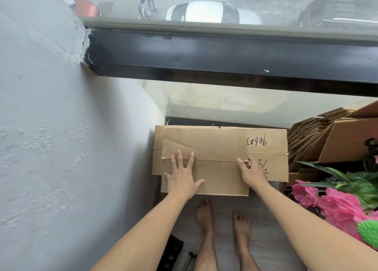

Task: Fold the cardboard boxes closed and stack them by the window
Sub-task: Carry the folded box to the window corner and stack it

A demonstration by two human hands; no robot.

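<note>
Top box (204, 146), closed, sitting on a bigger box (266, 148) below, both on the floor tight against the window (225, 107) and close to the grey wall (61, 127) at left. Judged as the stacking step: upper one being squared up or pressed flat on the lower, pushed toward the corner so the pile stays out of the way.

Left hand (183, 175) flat on the lid, fingers spread straight across the flap seam, thumb out to the side — grip open, pressing only, prob. to keep the flaps down and steady the box. Right hand (252, 173) at the box's right edge, thumb on top, fingers hidden below the edge (likely curled round it) — grip looks closed on that edge, prob. to slide or align it.

Lower box wider, sticking out to the right w/ handwritten marks showing; upper one offset left and overhanging a bit toward the feet (223, 225), so alignment likely not finished.

Counts: 2 boxes in the stack. 2 hands, both on the top box. 2 bare feet just behind it. To the right, a pile of flattened cartons (319, 133), number unclear, w/ pink artificial flowers (331, 203) in front. Outside the glass approx. 3 cars, 2 people.
</note>
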